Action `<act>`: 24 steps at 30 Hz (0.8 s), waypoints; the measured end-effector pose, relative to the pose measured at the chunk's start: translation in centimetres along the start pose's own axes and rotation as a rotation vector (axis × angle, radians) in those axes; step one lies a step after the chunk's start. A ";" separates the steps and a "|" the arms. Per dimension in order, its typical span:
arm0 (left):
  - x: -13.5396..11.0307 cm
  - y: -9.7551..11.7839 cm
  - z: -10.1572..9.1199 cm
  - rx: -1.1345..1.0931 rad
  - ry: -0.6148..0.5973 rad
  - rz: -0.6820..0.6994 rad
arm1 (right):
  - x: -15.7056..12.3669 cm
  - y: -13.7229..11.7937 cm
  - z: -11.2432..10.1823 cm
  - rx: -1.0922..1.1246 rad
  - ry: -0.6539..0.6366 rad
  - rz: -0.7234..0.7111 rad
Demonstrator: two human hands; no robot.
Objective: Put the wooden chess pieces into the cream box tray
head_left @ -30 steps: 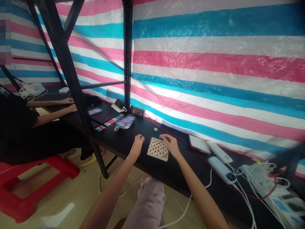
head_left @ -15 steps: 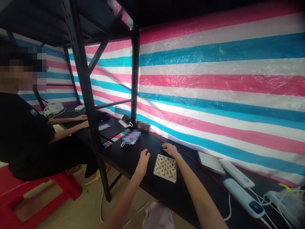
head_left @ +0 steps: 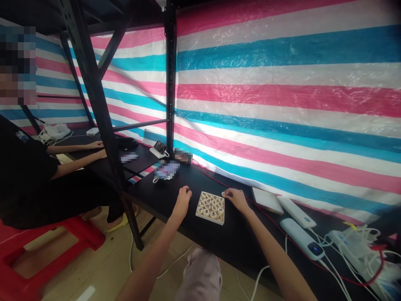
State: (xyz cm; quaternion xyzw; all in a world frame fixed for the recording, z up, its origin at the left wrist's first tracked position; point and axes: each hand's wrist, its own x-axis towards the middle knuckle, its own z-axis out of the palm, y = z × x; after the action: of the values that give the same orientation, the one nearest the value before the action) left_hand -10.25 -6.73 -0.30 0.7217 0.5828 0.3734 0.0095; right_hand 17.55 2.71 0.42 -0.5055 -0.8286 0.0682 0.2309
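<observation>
A square, pale tray [head_left: 210,218] on the black table holds rows of round Chinese chess pieces [head_left: 212,205] with dark characters. Just past its upper right corner, my right hand [head_left: 237,199] pinches one small, pale Chinese chess piece [head_left: 223,194] between thumb and fingertips. To the left of the tray rests my left hand [head_left: 182,201], its fingers loosely curved with a dark gap by the thumb. I see nothing in it, and it is apart from the tray.
Right of my arm lie a flat white box [head_left: 267,200], a white power bank [head_left: 296,212], a light-blue device [head_left: 302,238] and tangled cables [head_left: 354,242]. A red wire [head_left: 266,215] crosses the table. A metal post [head_left: 100,113] stands left; beyond it sits another person [head_left: 28,163].
My right hand has come down and closer to the tray's upper right corner, a chess piece now visible in its fingertips. The camera view has shifted; my left hand stays beside the tray.
</observation>
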 end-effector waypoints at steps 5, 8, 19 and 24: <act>-0.1 0.2 -0.2 -0.007 0.016 0.027 | -2.3 -1.8 -1.5 0.062 0.076 0.006; -0.1 0.4 -0.4 0.016 -0.021 0.006 | -4.9 -3.3 -3.1 0.115 0.159 0.016; -0.1 -0.1 0.1 0.071 -0.029 0.016 | -11.6 -9.0 -2.4 0.057 0.138 0.002; -0.2 0.3 -0.2 0.095 0.000 0.057 | -10.8 -9.2 -1.4 0.048 0.195 0.015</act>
State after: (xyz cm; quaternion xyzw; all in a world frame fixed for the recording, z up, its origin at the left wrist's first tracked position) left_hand -10.10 -7.07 -0.13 0.7376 0.5791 0.3455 -0.0353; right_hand 14.92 -11.22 1.46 -0.5104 -0.7964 0.0405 0.3219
